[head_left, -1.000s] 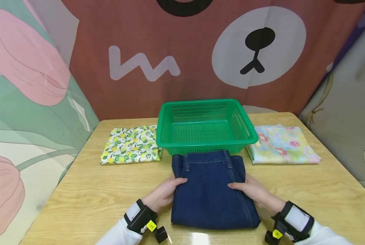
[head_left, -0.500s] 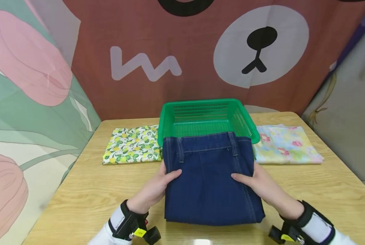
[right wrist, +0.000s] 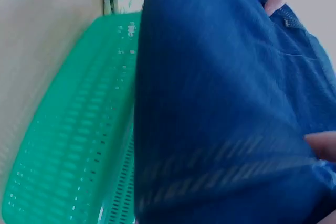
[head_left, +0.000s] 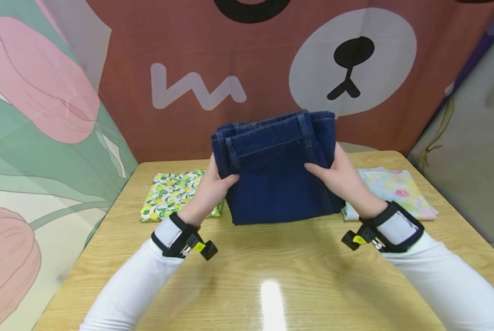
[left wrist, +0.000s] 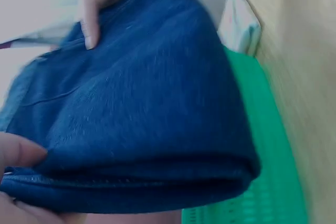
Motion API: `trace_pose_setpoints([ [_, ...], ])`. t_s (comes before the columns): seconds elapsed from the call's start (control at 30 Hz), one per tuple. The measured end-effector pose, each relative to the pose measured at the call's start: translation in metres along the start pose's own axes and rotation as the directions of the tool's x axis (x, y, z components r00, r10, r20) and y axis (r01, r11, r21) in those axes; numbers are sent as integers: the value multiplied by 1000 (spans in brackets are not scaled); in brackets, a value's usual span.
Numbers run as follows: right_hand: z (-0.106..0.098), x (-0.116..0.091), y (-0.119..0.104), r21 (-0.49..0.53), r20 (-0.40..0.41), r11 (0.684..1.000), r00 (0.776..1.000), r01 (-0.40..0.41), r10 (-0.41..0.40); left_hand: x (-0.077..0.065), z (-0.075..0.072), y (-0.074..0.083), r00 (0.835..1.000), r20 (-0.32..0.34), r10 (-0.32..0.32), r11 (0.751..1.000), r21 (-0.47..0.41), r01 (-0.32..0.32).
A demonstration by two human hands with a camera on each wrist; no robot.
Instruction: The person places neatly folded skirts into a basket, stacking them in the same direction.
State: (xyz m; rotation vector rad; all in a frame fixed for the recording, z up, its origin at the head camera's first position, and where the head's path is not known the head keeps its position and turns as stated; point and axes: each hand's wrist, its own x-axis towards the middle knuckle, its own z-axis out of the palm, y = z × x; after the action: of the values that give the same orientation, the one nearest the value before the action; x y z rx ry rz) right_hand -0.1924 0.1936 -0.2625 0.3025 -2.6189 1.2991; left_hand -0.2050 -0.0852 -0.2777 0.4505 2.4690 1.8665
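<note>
One folded denim garment (head_left: 276,188), dark blue, is hanging in the air above the tabletop (head_left: 247,280), waistband (head_left: 267,131) uppermost and tilting, its left end sitting lower than its right. Left grip (head_left: 211,187) is clasping the left side edge, thumb lying across the front face; right grip (head_left: 343,177) is clasping the right side edge the same way. Other fingers are mostly hiding behind the cloth.

Handling, by my judgement: denim is looking thick, fairly heavy for cloth, soft but with some body, hardly slippery, not fragile. Layers are gaping at the fold in the left wrist view, so a slack hold would be risking the bundle opening out. Best hold: both side edges, pinching every layer together, about where the thumbs are pressing.

Next outward: green basket (left wrist: 275,145), perforated, is showing past the denim in both wrist views; from the head view the garment is hiding it. Cannot tell whether the two are touching.

Left side: lemon-print cloth (head_left: 166,195) is lying folded, partly covered by the left grip. Right side: pastel floral cloth (head_left: 404,193) is lying folded too. Behind everything, a brown bear backdrop (head_left: 201,41) is hanging.
</note>
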Motion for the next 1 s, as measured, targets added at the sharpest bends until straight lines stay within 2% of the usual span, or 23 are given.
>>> trace_pose_setpoints([
  [0.1,2,13,2,-17,-120,999,992,34,-36,17,3,1,990,-89,109,990,100,-100],
  [0.2,7,24,7,-9,-201,999,979,40,-41,32,9,-3,959,-149,241,957,201,-209],
  [0.27,10,31,12,7,-229,999,973,35,-33,39,12,-6,938,-164,307,936,229,-266],
  [0.37,15,39,19,46,-252,999,968,23,-11,48,15,-8,914,-174,366,912,262,-315],
  [0.53,22,50,29,102,-326,994,945,50,-14,62,16,-6,898,-160,410,881,325,-344],
  [0.67,30,54,38,106,-356,992,934,68,-26,71,15,-8,898,-144,417,869,353,-346],
  [0.8,38,56,51,91,-315,994,949,54,-23,77,17,-24,906,-152,396,876,358,-323],
  [0.87,41,57,58,59,-281,997,960,39,-21,79,20,-35,916,-157,370,886,357,-297],
  [1.0,45,58,69,-6,-208,1000,978,-18,16,80,26,-52,950,-157,271,914,352,-203],
])
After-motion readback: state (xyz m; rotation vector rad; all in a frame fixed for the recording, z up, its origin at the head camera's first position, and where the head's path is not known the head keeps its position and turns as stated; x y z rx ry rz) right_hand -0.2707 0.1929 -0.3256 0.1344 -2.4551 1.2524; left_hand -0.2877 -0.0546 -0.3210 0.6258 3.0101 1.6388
